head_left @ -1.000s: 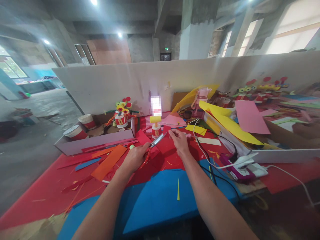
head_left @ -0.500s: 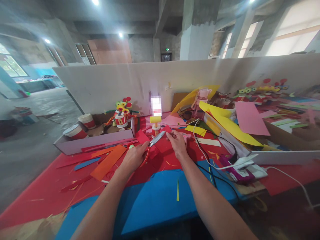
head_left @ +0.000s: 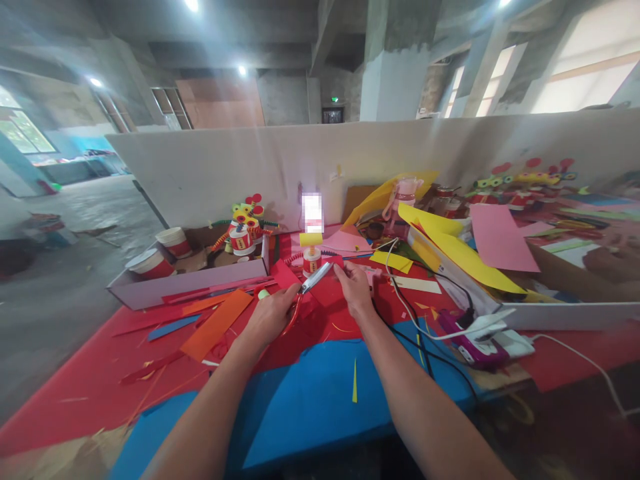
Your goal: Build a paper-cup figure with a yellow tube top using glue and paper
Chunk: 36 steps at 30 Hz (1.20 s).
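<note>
My left hand is closed round the red handles of a pair of scissors, whose metal blades point up and right. Between the fingertips of my right hand is pinched a small piece of red paper. The blade tips lie close to that paper; whether they touch it I cannot tell. Just behind the blades stands a red and white paper cup figure with a yellow paper roll on top and coiled dark arms.
Left stands an open box with cups and a finished-looking figure. Orange paper lies nearer. On the right are a box with yellow paper, a purple power strip and loose cables. A blurred hand shows far right.
The scissor blades have shifted very slightly to the right and look a little closer together. A blurred hand of another person has come in at the far right.
</note>
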{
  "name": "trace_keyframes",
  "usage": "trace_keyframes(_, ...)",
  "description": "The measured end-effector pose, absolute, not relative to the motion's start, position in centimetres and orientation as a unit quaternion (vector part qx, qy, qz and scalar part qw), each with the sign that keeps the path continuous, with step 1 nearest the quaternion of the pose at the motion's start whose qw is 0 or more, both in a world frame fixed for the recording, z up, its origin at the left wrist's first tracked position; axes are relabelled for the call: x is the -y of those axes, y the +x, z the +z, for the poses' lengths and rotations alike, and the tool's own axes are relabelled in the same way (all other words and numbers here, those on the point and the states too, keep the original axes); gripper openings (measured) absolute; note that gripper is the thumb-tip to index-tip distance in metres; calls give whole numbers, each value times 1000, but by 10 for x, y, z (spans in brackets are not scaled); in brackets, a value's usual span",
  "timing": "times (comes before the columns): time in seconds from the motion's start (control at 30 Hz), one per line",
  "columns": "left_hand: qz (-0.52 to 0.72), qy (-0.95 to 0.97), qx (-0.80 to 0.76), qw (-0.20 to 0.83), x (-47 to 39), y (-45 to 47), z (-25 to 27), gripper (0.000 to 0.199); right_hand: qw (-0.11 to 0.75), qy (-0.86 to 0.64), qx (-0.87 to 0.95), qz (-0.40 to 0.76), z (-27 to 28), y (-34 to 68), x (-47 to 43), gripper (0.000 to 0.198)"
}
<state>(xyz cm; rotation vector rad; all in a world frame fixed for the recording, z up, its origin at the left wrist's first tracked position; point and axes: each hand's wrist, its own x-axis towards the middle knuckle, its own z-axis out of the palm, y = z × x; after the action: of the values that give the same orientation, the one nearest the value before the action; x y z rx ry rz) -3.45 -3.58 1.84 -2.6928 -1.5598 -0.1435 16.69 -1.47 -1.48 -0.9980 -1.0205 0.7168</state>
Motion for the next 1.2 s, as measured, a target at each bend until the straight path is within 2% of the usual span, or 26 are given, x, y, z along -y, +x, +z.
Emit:
trace_keyframes(0.27, -58, -863, 501, 0, 39, -29, 16, 37, 663, -455, 498, 324, -18, 164, 16, 28)
trace_keyframes(0.5, -89, -868, 487, -32, 38, -29, 12, 36, 673, -435, 479, 359, -14, 162, 19, 28)
trace_keyframes(0.93, -155, -872, 459, -68, 34, -30, 2, 38, 663, -448, 487, 350, -11, 161, 20, 31)
trace_keyframes(1.2, -187, -868, 440, -133, 35, -30, 3, 28, 662, -434, 485, 372, -13, 158, 20, 33)
